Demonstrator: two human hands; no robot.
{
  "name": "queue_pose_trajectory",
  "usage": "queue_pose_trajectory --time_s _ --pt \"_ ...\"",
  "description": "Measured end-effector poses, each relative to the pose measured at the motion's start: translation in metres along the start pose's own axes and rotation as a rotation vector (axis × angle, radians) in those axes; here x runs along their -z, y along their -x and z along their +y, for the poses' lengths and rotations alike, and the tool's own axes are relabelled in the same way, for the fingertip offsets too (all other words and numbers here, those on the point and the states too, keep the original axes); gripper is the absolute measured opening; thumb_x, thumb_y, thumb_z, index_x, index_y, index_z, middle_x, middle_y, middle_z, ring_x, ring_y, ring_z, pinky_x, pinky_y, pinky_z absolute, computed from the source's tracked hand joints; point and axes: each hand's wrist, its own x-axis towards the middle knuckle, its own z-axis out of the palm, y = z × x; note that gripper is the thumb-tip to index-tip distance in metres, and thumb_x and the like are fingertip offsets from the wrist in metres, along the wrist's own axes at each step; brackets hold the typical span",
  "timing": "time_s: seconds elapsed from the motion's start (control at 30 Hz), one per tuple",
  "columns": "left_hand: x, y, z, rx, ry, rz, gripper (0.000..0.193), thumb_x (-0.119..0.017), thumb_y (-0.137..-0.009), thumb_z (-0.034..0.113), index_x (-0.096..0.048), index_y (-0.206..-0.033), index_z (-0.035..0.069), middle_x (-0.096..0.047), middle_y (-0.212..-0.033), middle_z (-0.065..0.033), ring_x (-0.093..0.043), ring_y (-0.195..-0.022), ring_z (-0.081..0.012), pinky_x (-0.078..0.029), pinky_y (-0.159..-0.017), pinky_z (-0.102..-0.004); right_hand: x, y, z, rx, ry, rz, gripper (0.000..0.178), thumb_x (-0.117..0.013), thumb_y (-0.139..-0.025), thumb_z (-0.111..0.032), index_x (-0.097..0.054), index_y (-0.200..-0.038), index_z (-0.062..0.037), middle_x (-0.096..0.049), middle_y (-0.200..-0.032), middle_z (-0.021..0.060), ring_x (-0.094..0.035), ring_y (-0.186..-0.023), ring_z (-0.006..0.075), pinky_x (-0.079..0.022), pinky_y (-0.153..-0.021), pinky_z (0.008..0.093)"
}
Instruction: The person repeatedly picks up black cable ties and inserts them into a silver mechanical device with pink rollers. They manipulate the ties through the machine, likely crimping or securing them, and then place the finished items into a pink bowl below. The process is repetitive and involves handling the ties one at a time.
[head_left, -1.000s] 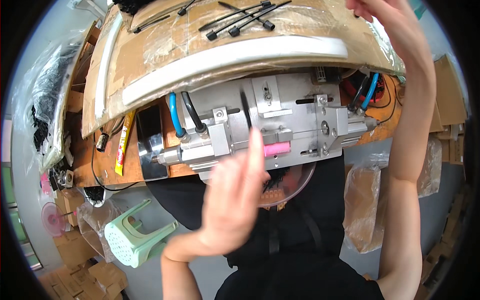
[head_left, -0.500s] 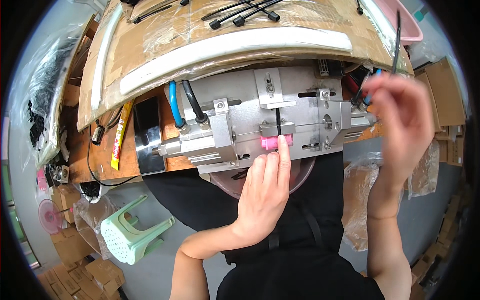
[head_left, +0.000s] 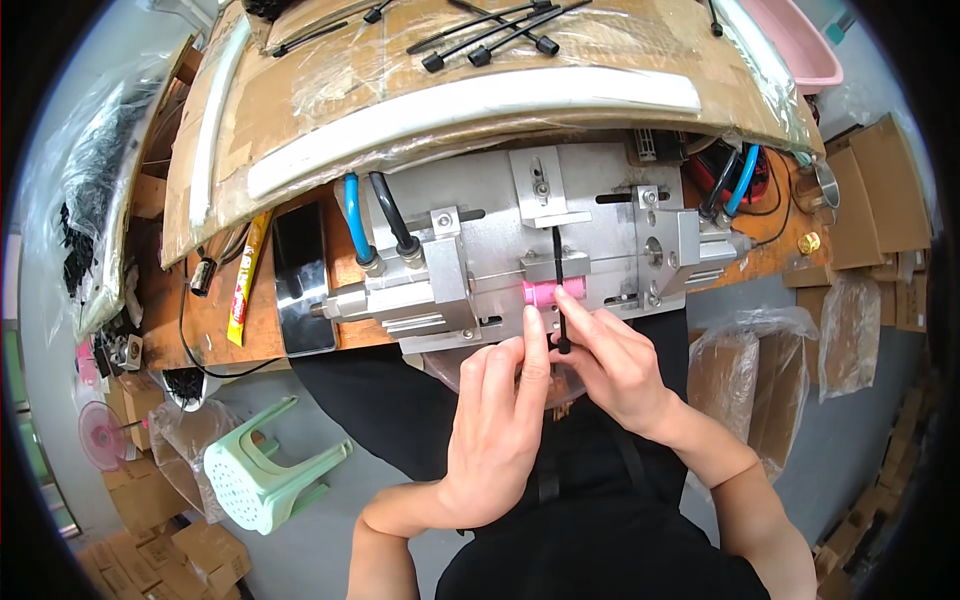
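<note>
moved inward, the right fingers [head_left: 592, 322] pinch the black rod [head_left: 562, 325] beside empty left fingers [head_left: 534, 355].

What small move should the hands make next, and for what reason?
Probably the left hand should shift its index finger onto the black rod, to steady it: the rod lies across the pink block with the right hand at it, while that finger is only beside it.
</note>
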Motion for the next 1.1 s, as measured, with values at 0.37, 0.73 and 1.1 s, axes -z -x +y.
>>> queue_pose_trajectory --time_s 0.37,0.73,1.1 --pt "0.058 -0.185 -0.065 -0.394 -0.171 0.288 0.013 -0.059 -0.09 0.004 -0.066 -0.1 0.002 -0.062 -0.098 -0.0149 -0.061 -0.091 -0.0276 -0.048 -0.079 -0.0339 0.098 -0.226 0.022 0.648 0.694 0.07 0.02 -0.061 -0.09 -0.005 -0.064 -0.109 0.0018 -0.068 -0.088 0.0124 -0.062 -0.076 0.0201 -0.051 -0.07 0.0328" --pt "0.074 -0.127 -0.061 -0.307 0.001 0.144 0.046 -0.064 -0.077 -0.01 -0.065 -0.12 0.005 -0.06 -0.09 -0.0087 -0.058 -0.08 -0.02 -0.049 -0.074 -0.0326 0.133 -0.25 0.024 0.011 0.537 -0.248 0.034 -0.055 -0.087 -0.007 -0.059 -0.12 -0.0011 -0.066 -0.079 0.0117 -0.061 -0.069 0.0181 -0.049 -0.064 0.0327" --pt "-0.041 -0.011 -0.005 -0.078 -0.117 0.11 0.065 -0.065 -0.07 -0.005 -0.05 -0.133 -0.01 -0.05 -0.088 -0.0086 -0.053 -0.078 -0.0206 -0.048 -0.073 -0.0322 0.144 -0.152 -0.011 0.021 -0.351 0.203 0.025 -0.059 -0.095 -0.014 -0.06 -0.111 0.0053 -0.067 -0.088 0.0092 -0.061 -0.08 0.0139 -0.049 -0.074 0.0267"
